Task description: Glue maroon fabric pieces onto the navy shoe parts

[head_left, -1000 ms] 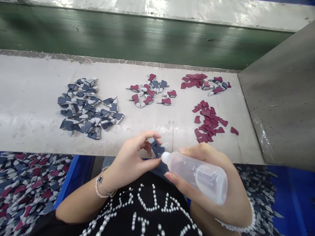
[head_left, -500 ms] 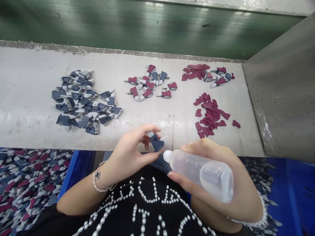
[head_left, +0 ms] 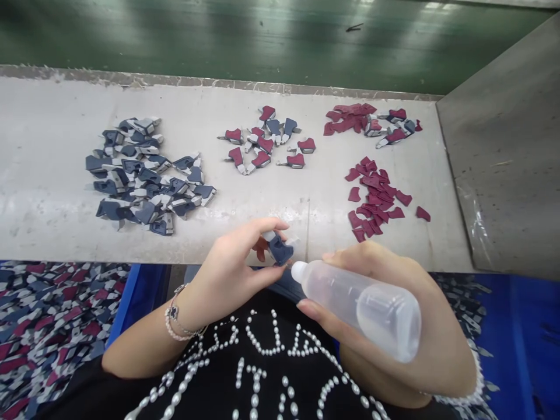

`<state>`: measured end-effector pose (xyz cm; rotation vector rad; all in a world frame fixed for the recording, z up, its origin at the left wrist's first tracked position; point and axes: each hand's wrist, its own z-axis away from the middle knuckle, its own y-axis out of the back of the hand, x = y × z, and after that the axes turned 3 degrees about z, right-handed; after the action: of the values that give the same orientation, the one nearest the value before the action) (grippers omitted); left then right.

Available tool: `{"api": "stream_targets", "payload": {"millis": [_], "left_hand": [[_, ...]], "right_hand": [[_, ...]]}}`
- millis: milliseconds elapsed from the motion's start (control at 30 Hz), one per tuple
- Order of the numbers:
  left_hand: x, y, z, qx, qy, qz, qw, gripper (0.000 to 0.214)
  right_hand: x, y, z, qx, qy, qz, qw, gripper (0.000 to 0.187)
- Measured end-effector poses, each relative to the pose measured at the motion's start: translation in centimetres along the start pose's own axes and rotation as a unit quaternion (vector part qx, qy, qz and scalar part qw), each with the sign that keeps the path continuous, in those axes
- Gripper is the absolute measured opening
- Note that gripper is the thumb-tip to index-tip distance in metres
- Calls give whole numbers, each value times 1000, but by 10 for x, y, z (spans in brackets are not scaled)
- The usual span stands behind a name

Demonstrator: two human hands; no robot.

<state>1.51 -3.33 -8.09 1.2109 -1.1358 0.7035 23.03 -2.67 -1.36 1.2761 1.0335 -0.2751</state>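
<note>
My left hand (head_left: 234, 268) pinches a small blue-and-grey piece (head_left: 279, 249) at the near edge of the grey work table (head_left: 52, 192). My right hand (head_left: 394, 315) is wrapped round a clear plastic squeeze bottle (head_left: 363, 306), whose white nozzle tip touches the piece. On the table lie a pile of blue-grey pieces (head_left: 146, 178) at the left, a small group of red-and-grey pieces (head_left: 266, 146) in the middle, a heap of dark red cut-outs (head_left: 376, 198) at the right and a mixed group (head_left: 371, 122) behind it.
A green conveyor belt (head_left: 262, 41) runs behind the table. A grey metal panel (head_left: 507, 163) slopes at the right. Blue bins with several loose pieces sit below the table at the left (head_left: 52, 326) and right (head_left: 516, 338).
The hands have stayed together with the nozzle at the piece. The view has tipped so the table and piles sit a little higher in the picture.
</note>
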Motion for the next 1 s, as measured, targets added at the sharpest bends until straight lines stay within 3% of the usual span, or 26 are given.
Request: {"api": "stream_targets", "payload": {"millis": [200,467,1000], "left_hand": [[3,-2,-2,19,-9,-18,1000,49],[4,-1,-1,17,-18,-14,1000,55],[6,1,-1,26,-13,-26,999,55]], "right_hand": [[-3,5,-1,39,-10,-2,999,24],[-5,0,2,9,20,25,999,24],[-6,2,1,30,9,22,999,29]]}}
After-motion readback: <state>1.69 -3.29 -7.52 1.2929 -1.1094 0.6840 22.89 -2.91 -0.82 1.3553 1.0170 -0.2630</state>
